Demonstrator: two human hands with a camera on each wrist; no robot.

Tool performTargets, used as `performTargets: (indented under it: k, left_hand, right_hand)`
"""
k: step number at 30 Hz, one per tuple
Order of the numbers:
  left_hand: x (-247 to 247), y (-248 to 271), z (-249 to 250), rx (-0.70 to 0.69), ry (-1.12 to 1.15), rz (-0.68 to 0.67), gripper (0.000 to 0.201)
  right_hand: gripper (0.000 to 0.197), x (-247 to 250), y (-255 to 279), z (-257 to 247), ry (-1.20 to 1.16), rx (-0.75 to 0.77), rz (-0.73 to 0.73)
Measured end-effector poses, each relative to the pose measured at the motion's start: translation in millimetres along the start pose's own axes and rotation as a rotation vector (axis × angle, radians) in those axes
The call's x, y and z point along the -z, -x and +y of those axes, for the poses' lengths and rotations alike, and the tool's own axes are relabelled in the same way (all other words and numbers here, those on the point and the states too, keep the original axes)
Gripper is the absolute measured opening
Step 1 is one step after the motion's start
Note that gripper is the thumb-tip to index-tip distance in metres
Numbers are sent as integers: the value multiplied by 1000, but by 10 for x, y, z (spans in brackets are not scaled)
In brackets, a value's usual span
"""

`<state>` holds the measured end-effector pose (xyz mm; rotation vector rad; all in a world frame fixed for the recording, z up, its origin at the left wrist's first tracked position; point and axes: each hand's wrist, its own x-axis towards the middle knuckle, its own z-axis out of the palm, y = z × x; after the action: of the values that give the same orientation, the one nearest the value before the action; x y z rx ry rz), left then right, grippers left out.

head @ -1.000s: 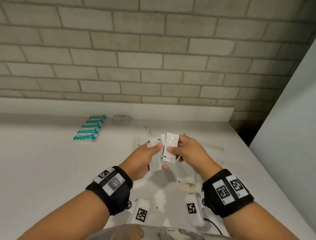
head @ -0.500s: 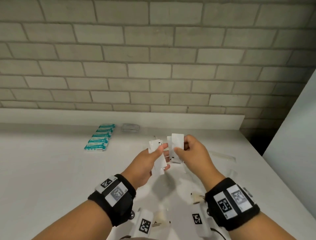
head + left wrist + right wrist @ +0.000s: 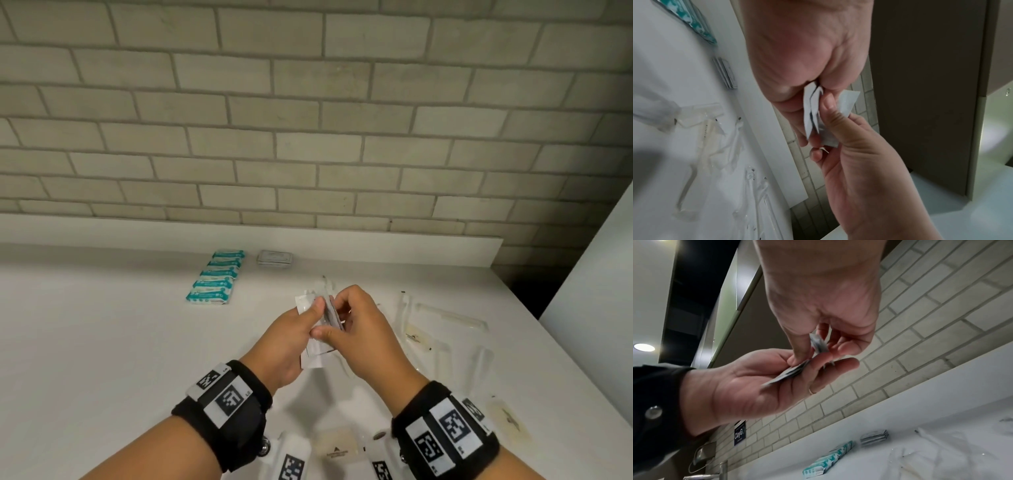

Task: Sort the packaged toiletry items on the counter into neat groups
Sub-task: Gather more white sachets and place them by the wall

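Above the white counter (image 3: 102,342), my left hand (image 3: 313,318) grips a small stack of flat white sachets (image 3: 313,356) between thumb and fingers. My right hand (image 3: 334,317) pinches a few more white sachets (image 3: 333,313), edge-on, against that stack. In the left wrist view the left hand (image 3: 813,92) and the right hand (image 3: 830,123) meet on the sachets (image 3: 809,110). The right wrist view shows the right hand (image 3: 818,352) pinching sachets (image 3: 819,344) just above those lying in the left hand (image 3: 812,368).
A row of teal packets (image 3: 215,277) and a grey stack of sachets (image 3: 275,257) lie by the back ledge. Several clear-wrapped items (image 3: 445,318) are strewn at the right; tan sachets (image 3: 337,448) lie near me. A white panel (image 3: 599,291) bounds the right.
My hands have come together: the right hand's sachets, held apart and facing me before, now stand edge-on against the left hand's stack.
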<state>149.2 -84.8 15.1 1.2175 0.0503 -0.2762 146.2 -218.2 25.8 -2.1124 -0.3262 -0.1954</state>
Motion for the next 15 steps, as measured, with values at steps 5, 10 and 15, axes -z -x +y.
performTargets:
  k: [5, 10, 15]
  left_hand:
    - [136, 4, 96, 36, 84, -4, 52]
    - [361, 45, 296, 88, 250, -128, 49]
    - [525, 39, 342, -12, 246, -241, 33]
  right_hand:
    - [40, -168, -60, -69, 10, 40, -62]
    - [41, -266, -103, -162, 57, 106, -139]
    - [17, -231, -169, -275, -128, 74, -47]
